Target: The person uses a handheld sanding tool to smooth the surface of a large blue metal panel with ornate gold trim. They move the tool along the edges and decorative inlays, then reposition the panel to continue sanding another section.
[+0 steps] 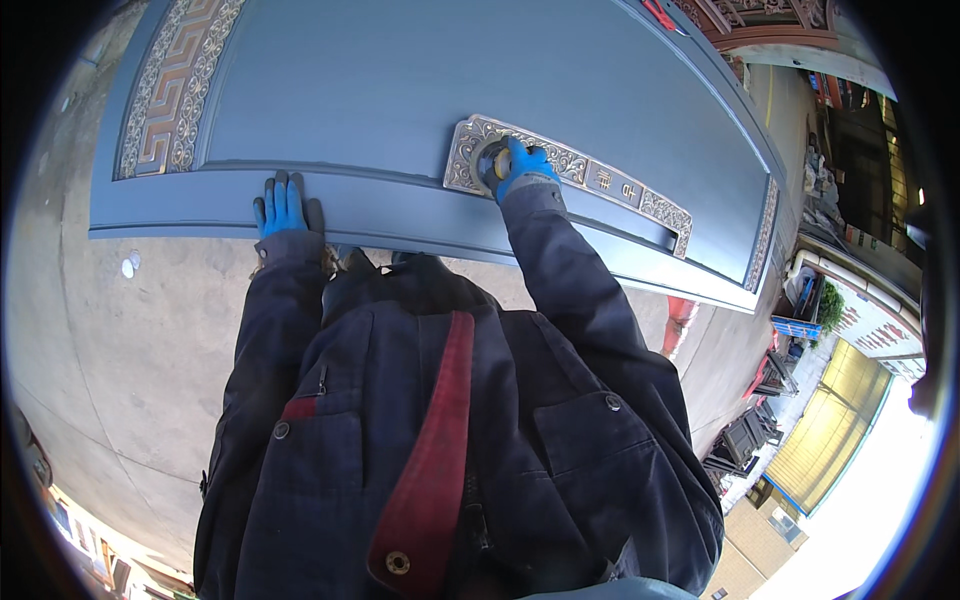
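A large blue-grey door-like panel (350, 90) lies before me. On its right half is a long, bronze-coloured ornate plate (605, 182) with scrollwork, set at a slant near the near edge. My right hand (532, 165), in a blue and dark glove, is closed on a round dark disc-shaped tool (491, 165) with a yellowish middle, which rests against the plate's left end. Its exact kind is hard to make out. In a matching glove, my left hand (285, 208) lies flat on the panel's near border, fingers stretched out.
A decorative strip (180, 85) with a key pattern runs along the panel's left end. A red-handled tool (660, 14) is at the far edge. Concrete floor (130, 330) surrounds the panel. To the right are a blue crate (797, 327) and dark stacked items (745, 435).
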### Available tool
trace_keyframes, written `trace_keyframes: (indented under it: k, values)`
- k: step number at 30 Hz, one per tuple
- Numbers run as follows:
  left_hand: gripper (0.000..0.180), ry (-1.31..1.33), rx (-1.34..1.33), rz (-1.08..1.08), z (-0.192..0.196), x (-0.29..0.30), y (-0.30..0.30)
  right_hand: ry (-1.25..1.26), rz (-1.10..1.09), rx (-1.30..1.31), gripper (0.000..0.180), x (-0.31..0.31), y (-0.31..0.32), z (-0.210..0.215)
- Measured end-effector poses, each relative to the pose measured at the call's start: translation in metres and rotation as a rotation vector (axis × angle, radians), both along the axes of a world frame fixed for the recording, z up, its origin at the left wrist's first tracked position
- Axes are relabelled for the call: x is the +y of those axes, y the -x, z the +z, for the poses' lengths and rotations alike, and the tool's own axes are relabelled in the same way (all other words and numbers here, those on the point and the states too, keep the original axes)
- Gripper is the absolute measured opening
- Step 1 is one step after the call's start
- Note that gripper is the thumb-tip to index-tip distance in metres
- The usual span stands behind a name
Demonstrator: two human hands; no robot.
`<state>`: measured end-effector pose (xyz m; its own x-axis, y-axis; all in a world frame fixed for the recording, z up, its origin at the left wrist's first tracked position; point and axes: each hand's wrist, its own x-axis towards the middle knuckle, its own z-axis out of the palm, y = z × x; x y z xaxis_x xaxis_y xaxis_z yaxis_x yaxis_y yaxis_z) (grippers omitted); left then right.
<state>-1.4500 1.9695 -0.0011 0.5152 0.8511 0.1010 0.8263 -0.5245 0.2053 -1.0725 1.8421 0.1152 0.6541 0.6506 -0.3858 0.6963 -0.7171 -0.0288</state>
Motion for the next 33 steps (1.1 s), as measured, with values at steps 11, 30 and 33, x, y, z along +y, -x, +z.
trace_keyframes:
  k: [11, 30, 33]
  values:
    - [0.063, 0.043, 0.046, 0.004, 0.003, 0.001, -0.002, -0.001, 0.013, -0.01, 0.079, 0.001, -0.019, 0.003]
    - [0.06, -0.023, -0.006, -0.05, -0.002, 0.0, -0.005, 0.022, 0.063, 0.115, 0.067, 0.006, 0.0, 0.02]
    - [0.06, -0.014, 0.003, -0.048, -0.005, 0.002, -0.004, -0.016, -0.006, 0.126, 0.072, -0.006, -0.019, 0.02]
